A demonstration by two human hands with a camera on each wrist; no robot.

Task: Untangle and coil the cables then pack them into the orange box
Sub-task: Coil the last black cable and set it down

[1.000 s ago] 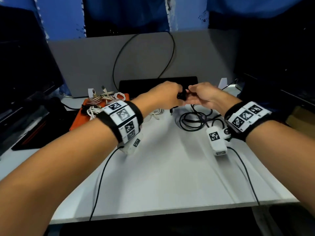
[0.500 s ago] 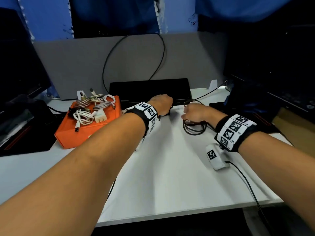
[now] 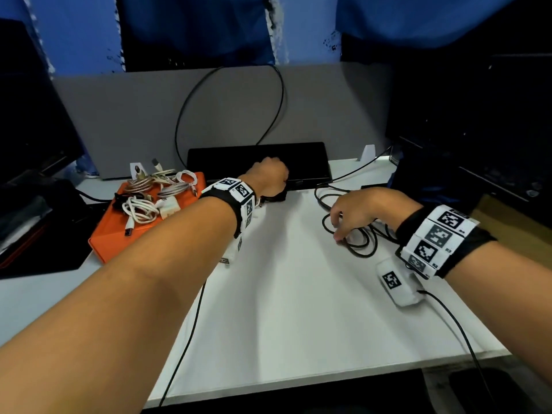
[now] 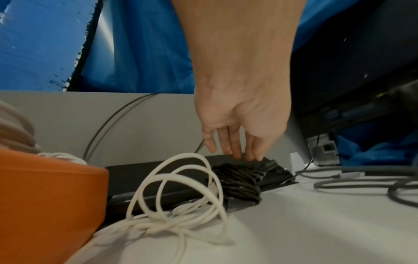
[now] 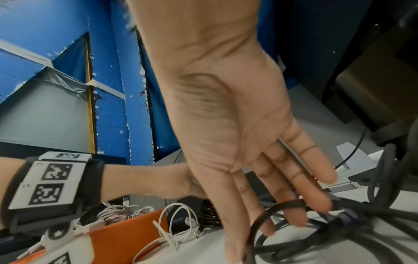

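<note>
The orange box (image 3: 119, 243) stands at the table's left with several coiled white and silver cables (image 3: 155, 189) piled in it. My left hand (image 3: 268, 174) hangs with straight fingers (image 4: 235, 142) just over a coiled black cable bundle (image 4: 239, 182), which lies against a flat black device. A loose white cable (image 4: 181, 196) lies between that bundle and the box (image 4: 45, 205). My right hand (image 3: 355, 210) reaches down into the loose black cable (image 3: 361, 249); in the right wrist view its fingers (image 5: 294, 187) are nearly straight, with one loop (image 5: 267, 219) crossing in front of them.
A flat black device (image 3: 260, 156) lies at the back against a grey partition (image 3: 134, 115). Dark monitors stand at the left (image 3: 30, 130) and right (image 3: 478, 130). Thin black wrist-camera leads (image 3: 185, 348) run off the white table's (image 3: 283, 309) front edge.
A second ago both hands held the black bundle in the air. The left hand set it down by the black device and let go; the right hand dropped onto the loose black cable.
</note>
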